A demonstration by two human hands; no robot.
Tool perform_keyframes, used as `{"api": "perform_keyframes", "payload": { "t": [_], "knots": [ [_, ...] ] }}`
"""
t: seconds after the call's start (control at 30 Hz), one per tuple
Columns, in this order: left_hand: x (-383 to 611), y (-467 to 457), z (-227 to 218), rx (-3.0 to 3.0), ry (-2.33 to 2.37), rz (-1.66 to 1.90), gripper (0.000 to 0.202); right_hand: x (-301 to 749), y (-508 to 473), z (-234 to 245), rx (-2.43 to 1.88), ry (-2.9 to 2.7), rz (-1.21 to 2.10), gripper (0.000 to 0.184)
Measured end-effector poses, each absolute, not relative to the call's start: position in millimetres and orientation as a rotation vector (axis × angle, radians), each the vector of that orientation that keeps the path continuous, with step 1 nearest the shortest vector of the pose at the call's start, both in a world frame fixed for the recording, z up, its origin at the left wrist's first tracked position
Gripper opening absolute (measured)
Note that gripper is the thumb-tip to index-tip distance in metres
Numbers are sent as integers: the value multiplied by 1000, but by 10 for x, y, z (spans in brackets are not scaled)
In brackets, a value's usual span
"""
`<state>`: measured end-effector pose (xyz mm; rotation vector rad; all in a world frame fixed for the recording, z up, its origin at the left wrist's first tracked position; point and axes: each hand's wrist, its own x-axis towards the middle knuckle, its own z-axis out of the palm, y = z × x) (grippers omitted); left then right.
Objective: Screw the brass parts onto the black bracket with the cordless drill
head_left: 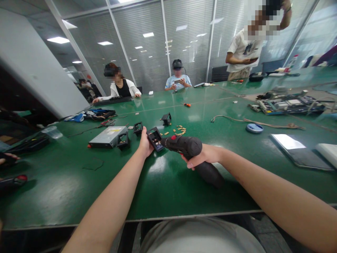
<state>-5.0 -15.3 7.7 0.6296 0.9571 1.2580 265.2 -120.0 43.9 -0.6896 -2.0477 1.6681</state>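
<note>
My left hand (pixel 146 144) is closed around the left side of a small black plastic housing (pixel 156 139), tilted up off the green table, with metal bits showing inside it. In my right hand (pixel 201 157) is a black cordless drill (pixel 184 144) with a red switch, its chuck pointing left at the housing. The drill's tip meets or overlaps the housing's right edge; I cannot tell whether they touch. Several small brass-coloured pieces (pixel 180 130) lie scattered just beyond. Similar black plastic parts (pixel 166 119) stand behind and to the left of the housing.
A silver disc drive (pixel 107 137) lies left of my left hand. To the right are a blue round lid (pixel 254 128), a cable (pixel 258 121), a tablet-like device (pixel 300 151) and circuit boards (pixel 289 102). Three people are across the table (pixel 158 196); another person's hand (pixel 7 159) shows at far left.
</note>
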Motion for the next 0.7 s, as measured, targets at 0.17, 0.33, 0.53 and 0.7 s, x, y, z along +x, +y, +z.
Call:
{"api": "perform_keyframes", "payload": {
  "t": [0.17, 0.33, 0.53, 0.7],
  "knots": [
    [-31, -182, 105, 613, 957, 1275, 67, 2647, -1204, 469, -680, -2070, 1651, 29],
    [-39, -183, 102, 645, 963, 1254, 68, 2644, -1217, 492, -698, -2072, 1647, 29],
    [-48, -171, 91, 631, 966, 1257, 66, 2650, -1216, 476, -703, -2060, 1677, 29],
    [-29, -178, 103, 635, 963, 1265, 67, 2654, -1204, 469, -701, -2078, 1658, 30]
  ]
}}
